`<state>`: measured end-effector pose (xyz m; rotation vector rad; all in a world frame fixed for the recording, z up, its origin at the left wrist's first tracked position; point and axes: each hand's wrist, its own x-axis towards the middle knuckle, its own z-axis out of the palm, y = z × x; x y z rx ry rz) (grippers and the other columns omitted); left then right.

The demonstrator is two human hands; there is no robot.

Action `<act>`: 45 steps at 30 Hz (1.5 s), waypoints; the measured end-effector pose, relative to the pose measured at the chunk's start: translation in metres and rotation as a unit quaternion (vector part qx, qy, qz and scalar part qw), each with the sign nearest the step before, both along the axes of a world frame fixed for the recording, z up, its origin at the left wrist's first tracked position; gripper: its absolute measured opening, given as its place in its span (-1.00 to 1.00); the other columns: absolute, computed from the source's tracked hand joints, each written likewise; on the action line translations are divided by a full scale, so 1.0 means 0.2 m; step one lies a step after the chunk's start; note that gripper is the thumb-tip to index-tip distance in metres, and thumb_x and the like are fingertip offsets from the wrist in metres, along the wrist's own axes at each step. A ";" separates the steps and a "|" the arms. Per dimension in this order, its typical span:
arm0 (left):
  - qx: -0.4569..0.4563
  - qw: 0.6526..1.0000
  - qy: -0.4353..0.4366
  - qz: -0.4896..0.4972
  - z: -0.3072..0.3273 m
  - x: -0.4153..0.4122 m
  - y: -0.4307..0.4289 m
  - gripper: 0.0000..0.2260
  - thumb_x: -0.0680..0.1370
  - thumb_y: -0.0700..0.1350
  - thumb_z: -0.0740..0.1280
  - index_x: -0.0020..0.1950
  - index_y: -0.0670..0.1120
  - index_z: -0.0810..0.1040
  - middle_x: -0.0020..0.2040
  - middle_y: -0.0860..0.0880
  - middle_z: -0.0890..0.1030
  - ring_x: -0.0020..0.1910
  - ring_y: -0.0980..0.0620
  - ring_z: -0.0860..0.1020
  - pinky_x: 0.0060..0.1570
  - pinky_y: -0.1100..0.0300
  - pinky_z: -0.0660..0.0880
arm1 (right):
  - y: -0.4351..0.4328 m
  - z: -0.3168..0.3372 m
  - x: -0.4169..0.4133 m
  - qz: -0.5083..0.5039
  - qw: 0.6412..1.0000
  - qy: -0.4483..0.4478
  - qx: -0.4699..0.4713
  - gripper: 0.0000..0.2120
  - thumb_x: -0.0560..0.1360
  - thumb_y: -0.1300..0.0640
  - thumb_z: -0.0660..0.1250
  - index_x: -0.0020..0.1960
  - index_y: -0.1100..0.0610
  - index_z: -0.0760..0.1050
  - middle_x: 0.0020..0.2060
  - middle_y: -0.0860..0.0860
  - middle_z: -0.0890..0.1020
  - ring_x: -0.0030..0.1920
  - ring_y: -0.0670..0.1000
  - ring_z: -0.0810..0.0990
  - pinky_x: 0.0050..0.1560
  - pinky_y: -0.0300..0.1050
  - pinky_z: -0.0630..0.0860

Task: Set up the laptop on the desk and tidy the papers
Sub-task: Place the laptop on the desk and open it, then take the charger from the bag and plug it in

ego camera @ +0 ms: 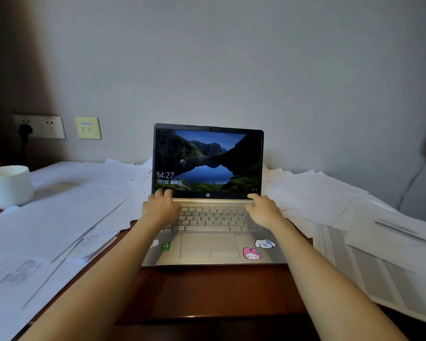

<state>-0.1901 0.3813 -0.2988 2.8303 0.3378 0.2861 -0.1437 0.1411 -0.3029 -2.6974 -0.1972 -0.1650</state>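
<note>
My left hand and right hand rest apart on the open laptop, fingers loose. It sits mid-desk. Papers crowd both sides. A cup stands far left.

Both arms stretched forward, left hand, right hand, palms down, fingers apparently relaxed

a home or office study: wooden desk strewn with papers, wall sockets behind.
</note>
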 end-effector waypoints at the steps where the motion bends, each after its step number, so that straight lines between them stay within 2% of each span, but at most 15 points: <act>1: 0.010 1.000 0.001 -0.010 0.00 -0.01 -0.02 -0.56 0.60 -0.03 0.09 0.46 -0.11 0.18 0.43 -0.16 0.27 0.39 -0.17 0.26 0.33 -0.04 0.25 | 0.01 0.00 -0.02 0.009 1.000 -0.002 -0.020 -0.57 0.62 0.05 0.05 0.48 0.06 0.19 0.35 0.16 0.36 0.32 0.17 0.36 0.29 0.04 0.36; 4: 0.039 0.999 0.008 -0.033 0.00 -0.01 -0.09 -0.55 0.60 -0.01 0.09 0.47 -0.10 0.17 0.44 -0.16 0.26 0.41 -0.17 0.24 0.35 -0.04 0.23 | 0.03 -0.01 -0.04 0.025 0.998 -0.017 -0.054 -0.57 0.62 0.04 0.05 0.48 0.05 0.19 0.33 0.14 0.37 0.30 0.15 0.36 0.27 0.03 0.37; 10: 0.057 0.995 0.013 -0.084 0.01 0.09 -0.30 -0.53 0.61 0.01 0.11 0.49 -0.08 0.15 0.47 -0.15 0.22 0.46 -0.17 0.17 0.40 -0.07 0.16 | -0.01 0.01 0.02 0.033 0.995 -0.042 -0.085 -0.57 0.63 0.06 0.04 0.48 0.05 0.20 0.41 0.11 0.31 0.39 0.14 0.26 0.35 0.05 0.24; 15: 0.093 0.988 0.035 -0.116 0.01 0.17 -0.46 -0.51 0.61 0.02 0.09 0.52 -0.07 0.10 0.51 -0.16 0.14 0.50 -0.17 0.07 0.44 -0.07 0.07 | -0.13 0.03 0.09 0.016 0.992 -0.089 -0.084 -0.64 0.62 0.11 0.05 0.37 0.10 0.40 0.31 0.10 0.46 0.28 0.12 0.42 0.27 -0.02 0.34; 19: 0.116 0.978 0.095 -0.142 0.09 0.21 -0.59 -0.51 0.62 0.03 0.06 0.52 -0.06 0.07 0.53 -0.16 0.07 0.52 -0.17 0.01 0.46 -0.08 0.01 | -0.25 0.06 0.12 0.011 0.992 -0.049 -0.116 -0.67 0.61 0.11 0.05 0.27 0.13 0.48 0.19 0.10 0.54 0.16 0.11 0.49 0.14 -0.05 0.40; 21: 0.114 0.973 0.113 -0.166 0.18 0.23 -0.64 -0.50 0.62 0.05 0.06 0.53 -0.05 0.06 0.54 -0.15 0.05 0.52 -0.16 -0.01 0.46 -0.08 -0.01 | -0.30 0.12 0.12 0.000 0.990 0.003 -0.141 -0.64 0.61 0.07 0.06 0.35 0.11 0.41 0.27 0.11 0.49 0.25 0.12 0.43 0.21 -0.04 0.37; 24: 0.100 0.965 0.137 -0.201 0.33 0.26 -0.72 -0.50 0.62 0.07 0.06 0.53 -0.01 0.05 0.55 -0.13 0.02 0.53 -0.16 -0.04 0.47 -0.08 -0.04 | -0.35 0.26 0.11 -0.013 0.979 0.102 -0.178 -0.54 0.62 -0.02 0.02 0.48 0.08 0.20 0.44 0.13 0.28 0.43 0.13 0.23 0.37 0.00 0.22; 29: 0.100 0.949 0.181 -0.237 0.53 0.28 -0.84 -0.50 0.62 0.12 0.04 0.53 0.03 0.04 0.55 -0.13 -0.01 0.53 -0.18 -0.06 0.46 -0.11 -0.06 | -0.46 0.51 0.05 -0.065 0.961 0.196 -0.184 -0.46 0.61 -0.14 -0.01 0.53 0.02 0.03 0.51 0.10 0.09 0.51 0.17 0.03 0.44 0.12 0.08; 32: 0.106 0.940 0.197 -0.256 0.64 0.28 -0.93 -0.49 0.62 0.14 0.03 0.54 0.04 0.02 0.55 -0.14 -0.03 0.52 -0.19 -0.07 0.46 -0.12 -0.07 | -0.56 0.64 -0.02 -0.106 0.954 0.218 -0.174 -0.40 0.58 -0.21 0.01 0.54 -0.01 -0.02 0.53 0.09 0.03 0.52 0.18 -0.02 0.46 0.16 0.01; 38: 0.139 0.927 0.204 -0.283 0.74 0.29 -1.19 -0.43 0.58 0.22 0.05 0.53 0.05 0.04 0.54 -0.15 0.00 0.51 -0.22 -0.05 0.45 -0.14 -0.04 | -0.80 0.78 -0.10 -0.160 0.946 0.232 -0.160 -0.31 0.53 -0.29 0.07 0.54 -0.03 -0.06 0.54 0.08 0.00 0.52 0.20 -0.03 0.46 0.19 0.02; 45: 0.113 0.921 0.190 -0.321 0.79 0.30 -1.61 -0.42 0.58 0.24 0.04 0.54 0.06 0.03 0.55 -0.16 -0.12 0.50 -0.24 -0.24 0.44 -0.16 -0.22 | -1.23 0.85 -0.19 -0.194 0.942 0.236 -0.142 -0.31 0.54 -0.27 0.08 0.54 -0.03 -0.07 0.54 0.09 -0.01 0.53 0.18 -0.06 0.47 0.18 -0.01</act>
